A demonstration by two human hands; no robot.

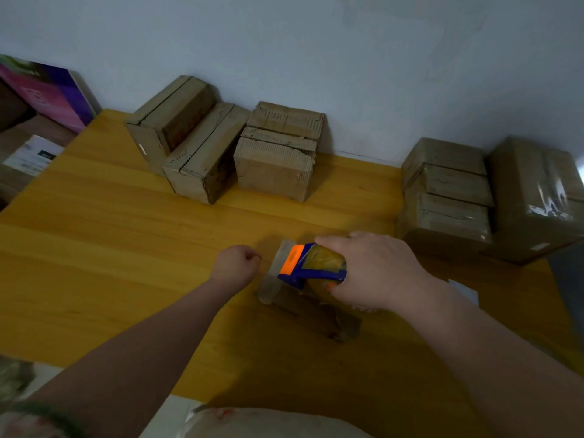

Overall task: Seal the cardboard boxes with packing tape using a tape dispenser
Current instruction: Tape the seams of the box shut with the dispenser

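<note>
The blue and orange tape dispenser (311,265) sits near the middle of the yellow wooden table (126,248), over a small, blurred cardboard box (319,317) that lies flat beneath it; the right hand (376,273) grips the dispenser from its right side, fingers curled over the top and thumb under the roll; a pale, translucent strip of tape (275,273) hangs at the dispenser's left end, down toward the near-left corner of the small box. Just left of the dispenser the left hand (235,267) hovers over the table, fingers curled into a loose fist with nothing visible inside it, apart from the strip.

Behind the dispenser, against the grey wall (316,42), stand three worn cardboard boxes (275,165) side by side, their flaps rough at the seams; to the dispenser's right and further back is a stack of flatter boxes (448,197), and beside that stack, further right, a larger box (537,200) with glossy tape on it. Far to the dispenser's left, off the table edge, leans a purple and pink carton (47,93), with a white printed sheet (31,156) below it.
</note>
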